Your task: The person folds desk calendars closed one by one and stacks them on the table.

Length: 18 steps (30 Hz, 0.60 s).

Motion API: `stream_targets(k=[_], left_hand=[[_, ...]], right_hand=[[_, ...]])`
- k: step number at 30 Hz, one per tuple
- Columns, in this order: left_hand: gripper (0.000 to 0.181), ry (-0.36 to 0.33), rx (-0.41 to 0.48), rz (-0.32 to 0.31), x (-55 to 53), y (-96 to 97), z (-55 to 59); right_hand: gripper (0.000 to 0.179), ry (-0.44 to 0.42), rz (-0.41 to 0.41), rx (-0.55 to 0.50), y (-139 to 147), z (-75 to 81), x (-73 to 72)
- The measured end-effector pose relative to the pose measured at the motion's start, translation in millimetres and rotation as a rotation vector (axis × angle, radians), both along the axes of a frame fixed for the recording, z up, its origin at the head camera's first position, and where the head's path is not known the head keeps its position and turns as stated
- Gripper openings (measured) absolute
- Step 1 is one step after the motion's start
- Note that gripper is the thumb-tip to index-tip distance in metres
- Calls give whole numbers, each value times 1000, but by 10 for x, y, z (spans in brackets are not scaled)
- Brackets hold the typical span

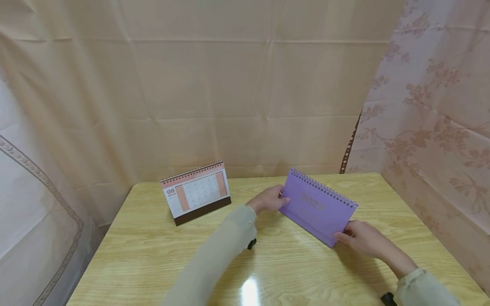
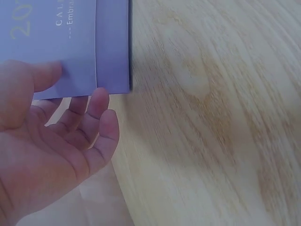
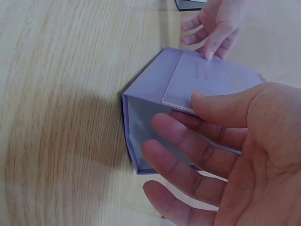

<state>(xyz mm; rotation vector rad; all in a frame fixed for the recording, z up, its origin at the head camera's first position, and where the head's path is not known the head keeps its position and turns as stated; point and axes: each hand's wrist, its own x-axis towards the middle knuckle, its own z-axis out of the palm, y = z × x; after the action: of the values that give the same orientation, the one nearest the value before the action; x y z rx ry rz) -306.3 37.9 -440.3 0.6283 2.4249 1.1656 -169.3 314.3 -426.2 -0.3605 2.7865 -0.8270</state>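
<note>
A purple spiral-bound desk calendar (image 1: pixel 311 208) marked 2027 stands angled on the right half of the table. My left hand (image 1: pixel 269 199) pinches its left edge, the thumb on the front cover and the fingers behind. At the lower right edge, my right hand (image 1: pixel 365 239) holds it with the thumb against the cover. In the right wrist view, the index fingertip reaches behind the cover (image 3: pixel 202 75), and the other fingers (image 3: pixel 183 174) spread beside the calendar's open side. The left wrist view shows the left thumb (image 2: pixel 47 75) flat on the cover.
A second desk calendar (image 1: pixel 200 191), white and orange with a dark base and 08 on its page, stands at the table's left back. The wooden table (image 1: pixel 126 259) backs onto a beige cloth (image 1: pixel 245 85). Patterned cloth (image 1: pixel 440 127) hangs on the right.
</note>
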Motion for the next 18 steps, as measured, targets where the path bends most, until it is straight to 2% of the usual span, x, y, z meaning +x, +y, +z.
stream_targets(k=[7, 13, 18], left_hand=[[24, 76, -35, -33, 37, -46, 64], [38, 68, -33, -52, 89, -117, 102], [39, 92, -28, -65, 155, -219, 139]], right_hand=[[26, -10, -30, 19, 7, 45, 13], [25, 40, -6, 28, 0, 102, 4], [21, 64, 4, 31, -25, 118, -12]])
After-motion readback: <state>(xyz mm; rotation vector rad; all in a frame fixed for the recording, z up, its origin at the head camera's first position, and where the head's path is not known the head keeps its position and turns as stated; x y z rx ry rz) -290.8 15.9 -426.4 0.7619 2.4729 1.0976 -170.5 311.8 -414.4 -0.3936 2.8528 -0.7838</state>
